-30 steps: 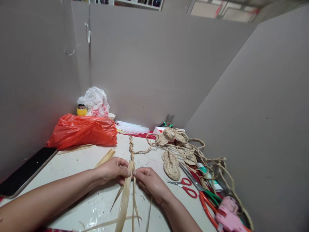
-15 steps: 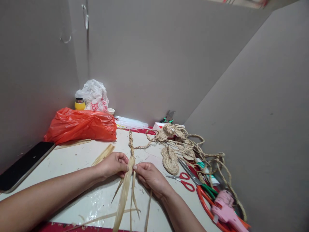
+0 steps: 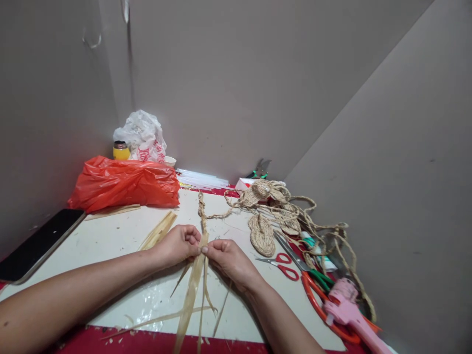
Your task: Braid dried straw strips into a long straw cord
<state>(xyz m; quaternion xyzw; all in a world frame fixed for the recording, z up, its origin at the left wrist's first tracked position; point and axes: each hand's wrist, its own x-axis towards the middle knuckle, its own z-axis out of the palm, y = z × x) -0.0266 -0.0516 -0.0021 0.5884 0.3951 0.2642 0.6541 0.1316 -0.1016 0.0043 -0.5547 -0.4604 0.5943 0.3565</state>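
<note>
A wide, pale dried-leaf strip hangs from the end of a braided cord in the middle of the white board. My left hand pinches the strip from the left, near its top. From the right, the thumb and finger of my right hand close on the same spot, almost touching the left fingertips. Narrower strands trail toward me below the hands. Behind my left hand lies a small bundle of dried strips. A loose thin strip lies across the board's near part.
Coiled braid soles and tangled cord lie to the right, beside small red scissors, large orange-handled shears and a pink glue gun. A red plastic bag and a phone sit at left. Grey walls enclose the back.
My two hands have come closer together, their fingertips now meeting on the strip. The camera view has tilted slightly, showing more of the red near edge.
</note>
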